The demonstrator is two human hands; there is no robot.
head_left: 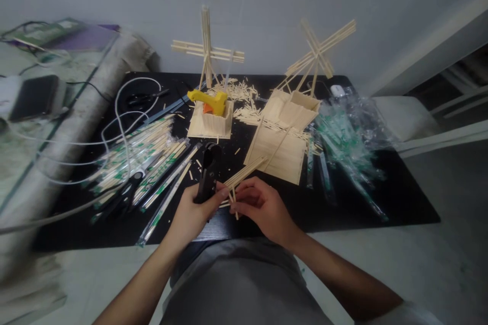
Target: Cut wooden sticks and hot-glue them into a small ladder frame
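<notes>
Close to the table's front edge, my left hand (194, 213) is closed on a small bundle of thin wooden sticks (246, 171), its thumb across them. A black clamp-like tool (208, 175) stands upright against the same hand, between thumb and fingers; its exact kind is hard to make out. My right hand (265, 208) pinches short wooden sticks (234, 202) that cross the bundle. Just beyond the hands lies a flat wooden panel of sticks (278, 155). Partly hidden are the right fingertips.
Two stick-built windmill-like models (217, 124) (305, 106) stand at the back, one with a yellow glue gun (213, 101) on it. Wrapped chopsticks (141, 152), scissors (133, 185) and a white cable (118, 111) lie left. Plastic wrappers (343, 137) lie right; stick offcuts (238, 91) lie behind.
</notes>
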